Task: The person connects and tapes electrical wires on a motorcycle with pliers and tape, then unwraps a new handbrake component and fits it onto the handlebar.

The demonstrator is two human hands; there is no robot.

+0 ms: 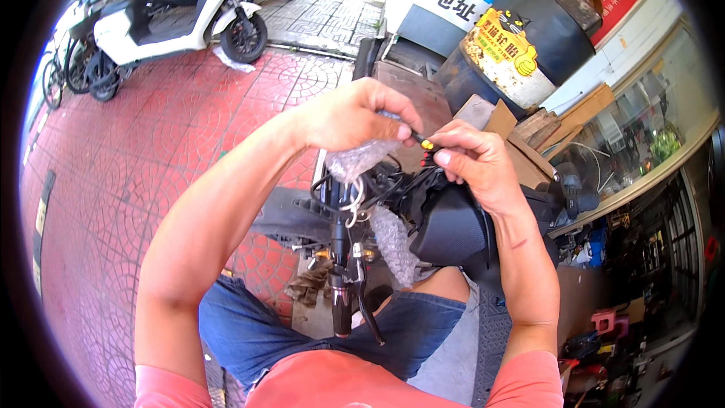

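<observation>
Pinch gently the light-looking yellow-tipped plug [427, 145] by its hard sides, as in left hand [356, 117], with likely bendy red-and-black wire end [427, 159] pinched in right hand [477, 159].

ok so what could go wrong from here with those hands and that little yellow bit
The small yellow piece sits at the fingertips between the left hand and right hand, so it could slip and be lost among the dark parts below. The bubble wrap just below the left hand might get in the way or hide what lies behind it.
</observation>
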